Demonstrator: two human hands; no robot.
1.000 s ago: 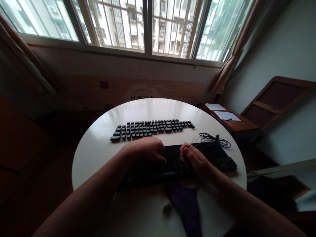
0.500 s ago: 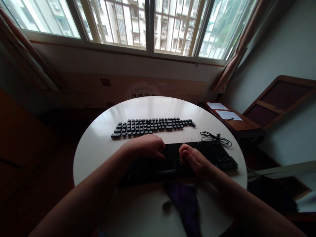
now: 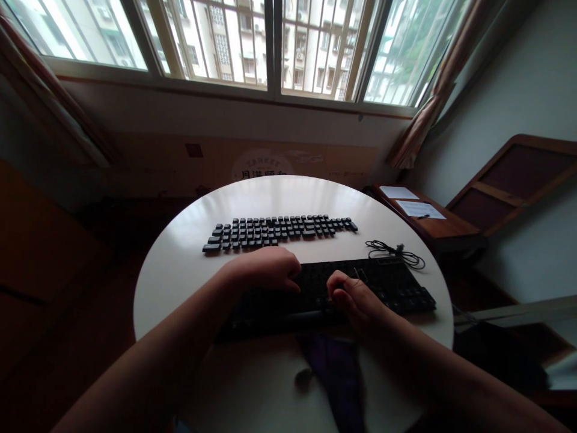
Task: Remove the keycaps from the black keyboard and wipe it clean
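A black keyboard base (image 3: 392,285) lies across the near half of the round white table (image 3: 180,270). My left hand (image 3: 265,269) rests curled on its left part, fingers folded down onto it. Over the middle of the base, my right hand (image 3: 354,297) is closed on a thin wire keycap puller (image 3: 359,274) whose prongs point down onto the board. Rows of removed black keycaps (image 3: 277,231) are laid out on the table beyond the keyboard base.
A coiled black cable (image 3: 396,252) lies at the keyboard's far right corner. A dark purple cloth (image 3: 338,373) and a small grey object (image 3: 303,376) sit near the table's front edge. A wooden side table with papers (image 3: 412,207) stands to the right.
My right hand has lowered the wire puller from pointing up and away to down onto the keyboard base. My left hand stays put.
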